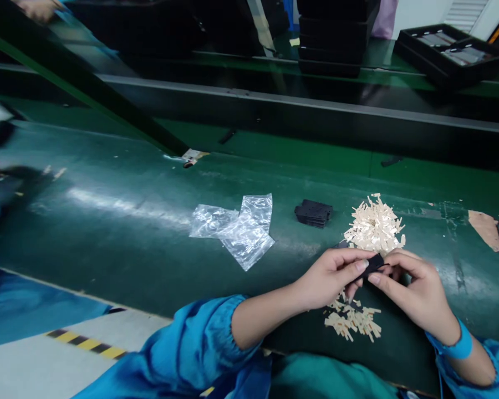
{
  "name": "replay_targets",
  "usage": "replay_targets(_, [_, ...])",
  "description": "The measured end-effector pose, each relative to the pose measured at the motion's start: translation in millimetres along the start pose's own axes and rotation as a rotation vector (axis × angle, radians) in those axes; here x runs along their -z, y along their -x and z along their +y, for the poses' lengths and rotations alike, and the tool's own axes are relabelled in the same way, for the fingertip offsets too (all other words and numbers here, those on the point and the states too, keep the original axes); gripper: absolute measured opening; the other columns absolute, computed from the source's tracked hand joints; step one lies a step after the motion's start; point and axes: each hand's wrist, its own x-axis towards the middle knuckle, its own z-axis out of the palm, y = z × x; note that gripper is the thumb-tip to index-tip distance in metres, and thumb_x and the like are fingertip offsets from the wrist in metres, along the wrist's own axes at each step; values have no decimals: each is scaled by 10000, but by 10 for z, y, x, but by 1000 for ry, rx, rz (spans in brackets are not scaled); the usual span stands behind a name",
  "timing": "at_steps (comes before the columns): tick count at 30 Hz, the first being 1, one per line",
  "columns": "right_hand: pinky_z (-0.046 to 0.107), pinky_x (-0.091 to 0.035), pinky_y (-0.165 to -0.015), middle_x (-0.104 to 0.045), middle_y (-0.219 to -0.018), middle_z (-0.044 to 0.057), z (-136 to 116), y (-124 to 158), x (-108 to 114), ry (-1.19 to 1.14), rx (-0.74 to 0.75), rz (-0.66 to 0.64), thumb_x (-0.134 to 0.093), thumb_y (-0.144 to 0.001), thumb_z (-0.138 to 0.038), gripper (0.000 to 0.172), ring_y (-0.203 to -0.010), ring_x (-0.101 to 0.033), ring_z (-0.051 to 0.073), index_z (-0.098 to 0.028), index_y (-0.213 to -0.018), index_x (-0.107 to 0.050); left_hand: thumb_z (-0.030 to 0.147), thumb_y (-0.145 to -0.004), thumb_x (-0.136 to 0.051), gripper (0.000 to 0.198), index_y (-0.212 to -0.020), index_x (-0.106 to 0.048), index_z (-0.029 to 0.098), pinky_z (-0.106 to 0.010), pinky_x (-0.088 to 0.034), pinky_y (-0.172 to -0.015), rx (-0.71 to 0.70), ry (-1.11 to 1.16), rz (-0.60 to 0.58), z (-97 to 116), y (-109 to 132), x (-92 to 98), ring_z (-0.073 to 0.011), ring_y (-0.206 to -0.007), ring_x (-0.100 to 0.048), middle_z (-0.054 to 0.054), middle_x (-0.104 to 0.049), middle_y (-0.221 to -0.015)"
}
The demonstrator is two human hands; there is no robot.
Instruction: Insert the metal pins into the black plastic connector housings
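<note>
My left hand [330, 275] and my right hand [413, 285] meet over the green bench, both pinching one small flat black piece [373, 264] between thumbs and fingers. Just beyond the hands lies a heap of cream paper strips [375, 225]. More such strips [353, 320] are scattered under my wrists. A short stack of the same black pieces [314, 213] sits further back, left of the heap. Both arms wear blue sleeves.
Two crumpled clear plastic bags [239, 228] lie left of the stack. A brown paper scrap [485, 228] is stuck at the right. Black trays [447, 47] and stacked black bins [332, 33] stand beyond the bench's raised rail [274, 113]. Another person's hand [37, 8] shows top left.
</note>
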Motion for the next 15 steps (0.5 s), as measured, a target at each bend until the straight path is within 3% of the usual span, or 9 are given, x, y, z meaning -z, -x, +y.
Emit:
replay_targets(5, [279,-495,-589,-630,-861,30,5,18,40,-81,-18,97,-774,-893,-298,86,-716,-584,175,-241,-918,-715,538,-882,-740,535,-1256,-725,156,-205,-398,-517,-4,-1,33,61,21,7,-64,-468,-477,60,-550,-599])
replay_targets(15, [282,-458,-587,-613,-797,31,12,6,62,-133,-66,94,-727,-941,-334,165,-693,-565,176,-214,-830,-708,540,-873,-749,538,-1254,-738,160,-213,-395,-531,20,-12,15,46,36,20,-66,-483,-487,49,-567,-627])
